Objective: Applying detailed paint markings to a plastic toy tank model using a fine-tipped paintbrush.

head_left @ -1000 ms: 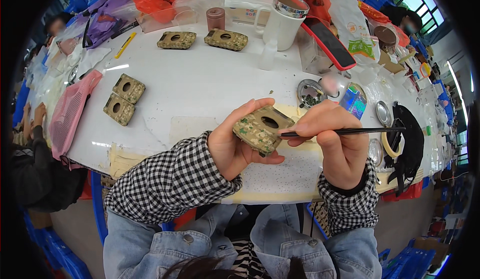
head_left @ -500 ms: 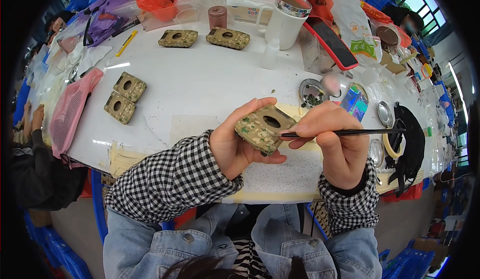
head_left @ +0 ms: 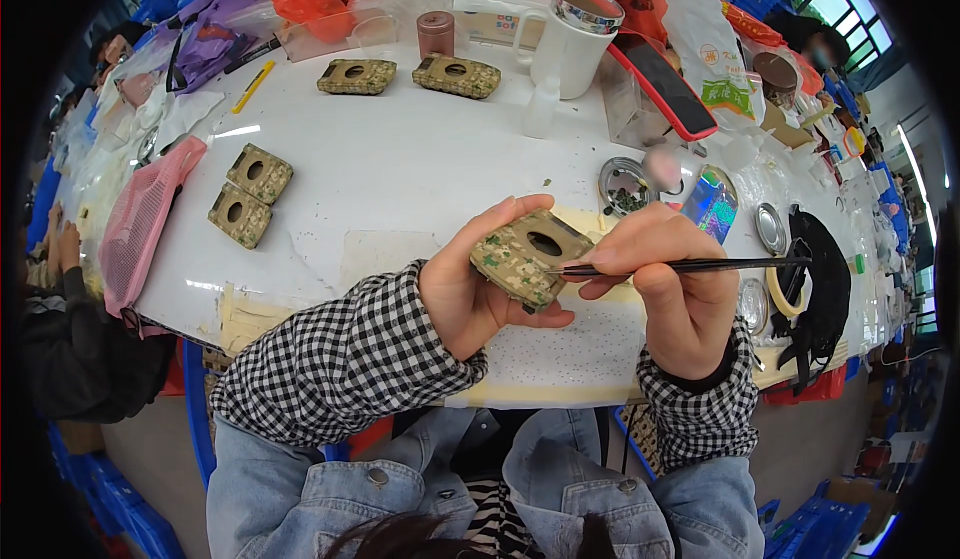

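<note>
My left hand (head_left: pixel 465 289) holds a camouflage toy tank hull (head_left: pixel 515 259), tilted, with thumb and fingers around its edges. A dark round hole opens in its top. My right hand (head_left: pixel 680 284) pinches slim black tweezers (head_left: pixel 720 265), their tip at the hull's near right edge. Whether a small part sits at the tip is too fine to tell. Beneath my hands lies a white sheet (head_left: pixel 560 364) dotted with tiny dark specks. Beyond them to the right stands a round metal dish (head_left: pixel 627 187) with small dark green parts.
Similar hulls lie in pairs at the left (head_left: pixel 240 214) and far side (head_left: pixel 455 76). A white mug (head_left: pixel 570 54), a red-cased phone (head_left: pixel 665 89) and a brown jar (head_left: pixel 435 34) stand at the back. A pink mesh pouch (head_left: pixel 145 224) lies left; a black cloth (head_left: pixel 820 289) lies right.
Almost nothing differs. My hands, the hull and the tweezers stay in nearly the same place.
</note>
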`<state>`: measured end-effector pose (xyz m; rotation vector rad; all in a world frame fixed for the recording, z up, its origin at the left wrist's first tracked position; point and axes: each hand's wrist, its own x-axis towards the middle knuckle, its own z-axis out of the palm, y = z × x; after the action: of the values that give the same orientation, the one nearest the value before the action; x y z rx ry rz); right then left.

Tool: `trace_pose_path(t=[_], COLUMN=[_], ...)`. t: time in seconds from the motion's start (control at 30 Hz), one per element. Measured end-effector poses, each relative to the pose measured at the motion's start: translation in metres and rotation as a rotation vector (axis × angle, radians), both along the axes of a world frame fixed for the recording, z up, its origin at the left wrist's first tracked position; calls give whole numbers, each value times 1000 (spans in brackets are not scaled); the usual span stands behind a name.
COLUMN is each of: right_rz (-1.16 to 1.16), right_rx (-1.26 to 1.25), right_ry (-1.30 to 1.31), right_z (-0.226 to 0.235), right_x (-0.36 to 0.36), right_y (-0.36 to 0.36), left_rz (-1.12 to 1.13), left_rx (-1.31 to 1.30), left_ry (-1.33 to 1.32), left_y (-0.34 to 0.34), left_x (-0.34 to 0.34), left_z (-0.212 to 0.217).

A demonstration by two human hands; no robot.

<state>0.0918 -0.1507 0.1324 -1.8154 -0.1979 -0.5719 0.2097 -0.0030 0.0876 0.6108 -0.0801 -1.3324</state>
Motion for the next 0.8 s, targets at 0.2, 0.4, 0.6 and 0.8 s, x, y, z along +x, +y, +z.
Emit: trace_pose_path(t=[0.2, 0.4, 0.6, 0.8], right_rz=[28, 43, 46, 62], right_rx=[81, 105, 82, 100], right_ry=[-13, -24, -9, -12], right_z=[-1, -2, -1, -2], right_x=[0, 1, 1, 1], right_y=[2, 2, 1, 1], left_rz=[3, 2, 0, -13], left_rx=[14, -10, -34, -33], left_ry=[-21, -8, 31, 21], left_y=[0, 0, -1, 0], left_x=[0, 0, 1, 2], left_z=[1, 0, -4, -5])
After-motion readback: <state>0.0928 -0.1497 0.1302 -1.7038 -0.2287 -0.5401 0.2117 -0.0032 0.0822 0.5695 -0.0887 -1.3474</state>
